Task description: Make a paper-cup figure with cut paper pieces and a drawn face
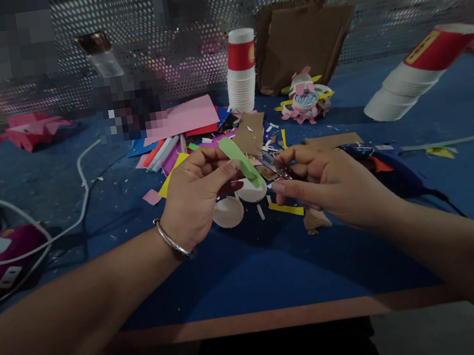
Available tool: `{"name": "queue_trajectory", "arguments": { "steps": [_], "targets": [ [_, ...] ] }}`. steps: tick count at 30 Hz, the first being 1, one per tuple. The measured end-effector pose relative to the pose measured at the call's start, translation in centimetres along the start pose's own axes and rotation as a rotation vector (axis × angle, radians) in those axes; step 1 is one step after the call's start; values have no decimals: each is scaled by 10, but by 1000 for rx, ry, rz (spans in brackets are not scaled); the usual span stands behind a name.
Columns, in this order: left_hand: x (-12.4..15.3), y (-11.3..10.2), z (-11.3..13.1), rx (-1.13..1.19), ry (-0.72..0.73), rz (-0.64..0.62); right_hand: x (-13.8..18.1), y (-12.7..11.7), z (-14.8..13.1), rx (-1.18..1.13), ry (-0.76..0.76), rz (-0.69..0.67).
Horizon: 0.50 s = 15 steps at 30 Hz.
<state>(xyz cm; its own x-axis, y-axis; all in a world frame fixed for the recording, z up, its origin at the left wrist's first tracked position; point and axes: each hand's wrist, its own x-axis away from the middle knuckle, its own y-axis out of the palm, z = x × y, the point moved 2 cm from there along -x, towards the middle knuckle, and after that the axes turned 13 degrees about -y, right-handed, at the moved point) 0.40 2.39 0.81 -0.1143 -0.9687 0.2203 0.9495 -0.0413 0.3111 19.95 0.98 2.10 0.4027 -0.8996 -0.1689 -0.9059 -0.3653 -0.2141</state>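
- My left hand [193,195] is pinching the green paper strip [238,159] between thumb and fingers; the strip is slanting from far left to near right, above the scraps on the surface [252,284].
- My right hand [337,184] is gripping the scissors [278,168] by their handles, and the blades are pointing left towards the strip. I cannot tell whether they are touching the paper.
- For a clean cut, I judge, I should be holding the strip flat and firm, since thin paper may be folding between slack blades.
- I should be minding my left fingertips, because they are sitting near the line of the blades.
- Turning the paper into the blades, rather than twisting my right wrist, would probably be giving a steadier edge.
- Two white discs [228,212] are lying beneath and near the strip, so I should be working above them.
- A yellow strip [286,209] is lying on the near side of the scissors.
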Motion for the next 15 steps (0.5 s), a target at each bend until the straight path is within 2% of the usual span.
{"name": "queue_trajectory", "arguments": {
  "steps": [6, 10, 15],
  "targets": [
    [2, 3, 4, 57, 60, 0, 2, -1, 8, 60, -16, -43],
    [7, 8, 3, 94, 12, -6, 3, -2, 8, 166, -82, -14],
    [12, 10, -1, 104, -50, -26, 4, -2, 7, 168, -95, -4]
  ]
}}
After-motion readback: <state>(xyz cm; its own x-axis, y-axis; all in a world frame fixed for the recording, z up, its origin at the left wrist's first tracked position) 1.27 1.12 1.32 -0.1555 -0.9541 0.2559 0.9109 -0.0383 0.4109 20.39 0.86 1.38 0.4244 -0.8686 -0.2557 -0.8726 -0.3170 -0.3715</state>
